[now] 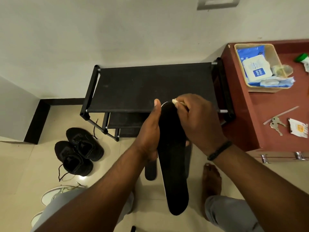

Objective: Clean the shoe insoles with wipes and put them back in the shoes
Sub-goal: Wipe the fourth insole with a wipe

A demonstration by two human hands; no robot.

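**Black insole held up and wiped near its tip**

Black and flat, the insole (172, 166) is long with rounded ends, held lengthwise in front of the person above the floor (20, 166). The left hand (150, 131) grips its left edge, thumb straight along the upper side and pointing to the tip; its fingers are hidden under the insole. The right hand (199, 121) is curled round a small pale wipe (174, 102) — only a crumpled corner shows past the knuckles — and presses it on the insole's far tip. A dark band sits on the right wrist.

Beneath the held insole a second dark insole (151, 171) is partly seen; what supports it is hard to make out.

Behind the hands stands a rack (150, 86) with a black fabric top and dark tube frame, its lower shelves mostly hidden. Left of it, a pair of black laced shoes (78, 151) lies on the glossy beige tiles. White shoes (51, 196) sit nearer, partly covered by a grey trouser leg. A bare foot (211, 178) shows on the right.

On the reddish counter (270, 114) at right, a cream tray (267, 87) holds a blue-and-white wipes pack (254, 67) — beside it crumpled wrappers, keys (275, 125) and a torn sachet (298, 129). A green-capped item is cut off by the edge.
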